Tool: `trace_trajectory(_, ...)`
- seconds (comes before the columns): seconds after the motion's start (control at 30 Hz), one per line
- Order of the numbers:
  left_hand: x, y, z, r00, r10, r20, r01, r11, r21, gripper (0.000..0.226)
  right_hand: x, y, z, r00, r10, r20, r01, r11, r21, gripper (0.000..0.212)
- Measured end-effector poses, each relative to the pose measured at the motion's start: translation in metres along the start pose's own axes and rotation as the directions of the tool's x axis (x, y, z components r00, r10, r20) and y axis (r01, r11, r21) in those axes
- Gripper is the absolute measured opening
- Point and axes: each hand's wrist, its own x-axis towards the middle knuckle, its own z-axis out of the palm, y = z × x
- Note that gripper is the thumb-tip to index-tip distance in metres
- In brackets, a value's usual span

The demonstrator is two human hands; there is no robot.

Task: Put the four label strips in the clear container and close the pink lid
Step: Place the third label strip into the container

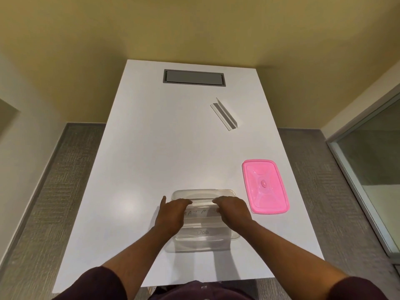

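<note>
Both hands, left (171,215) and right (232,213), fingers curled, apparently pinching a clear label strip (202,202) over the clear rectangular plastic container (203,237); pink lid (265,187) beside it.

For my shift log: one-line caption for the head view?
Both hands hold a label strip over the clear container; pink lid alongside.

One view only — head-worn, wide-angle. Looks forward and steeply down the white bench (151,148) — close over its near end.
</note>
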Motion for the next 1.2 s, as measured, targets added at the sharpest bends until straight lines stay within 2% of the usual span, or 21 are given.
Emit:
trace_trajectory(0.17, 0.009, 0.002, 0.009, 0.999, -0.027, 0.037, 0.025, 0.998, 0.063, 0.055, 0.004, -0.002, 0.016, 0.998, 0.026, 0.058, -0.021, 0.996, -0.089, 0.025)
trace_trajectory(0.4, 0.023, 0.0, 0.022, 0.997, -0.074, 0.02, 0.072, 0.993, 0.089, 0.055, 0.016, -0.003, 0.029, 0.999, 0.03, 0.042, -0.026, 0.996, -0.085, 0.042)
trace_trajectory(0.6, 0.024, 0.001, 0.027, 0.999, -0.053, -0.007, 0.053, 0.99, 0.13, 0.055, 0.018, -0.001, 0.033, 1.0, 0.027, 0.015, -0.026, 0.997, -0.07, 0.045)
trace_trajectory(0.7, 0.022, 0.0, 0.025, 1.0, -0.02, 0.019, 0.017, 0.99, 0.138, 0.056, 0.016, 0.002, 0.033, 1.0, 0.018, 0.011, -0.017, 0.999, -0.05, 0.04)
trace_trajectory(0.83, 0.019, 0.0, 0.014, 0.999, 0.044, -0.006, -0.043, 0.989, 0.14, 0.045, 0.015, 0.003, 0.024, 0.995, 0.06, -0.083, -0.05, 0.991, 0.126, 0.035)
trace_trajectory(0.93, 0.026, 0.007, -0.007, 0.991, 0.094, -0.1, -0.078, 0.985, 0.153, 0.031, 0.018, 0.005, 0.008, 0.968, 0.11, -0.226, -0.035, 0.95, 0.309, 0.022)
trace_trajectory(1.0, 0.035, 0.014, -0.024, 0.974, 0.102, -0.204, -0.082, 0.991, 0.102, 0.027, 0.025, 0.008, -0.007, 0.948, 0.174, -0.268, -0.041, 0.897, 0.439, 0.019)
trace_trajectory(1.1, 0.056, 0.024, -0.051, 0.947, -0.024, -0.321, -0.018, 0.992, -0.128, 0.022, 0.043, 0.019, -0.03, 0.911, 0.283, -0.301, -0.077, 0.832, 0.55, 0.015)
trace_trajectory(1.2, 0.089, 0.028, -0.068, 0.943, -0.12, -0.311, 0.05, 0.973, -0.224, 0.02, 0.072, 0.036, -0.05, 0.895, 0.35, -0.277, -0.127, 0.795, 0.593, 0.015)
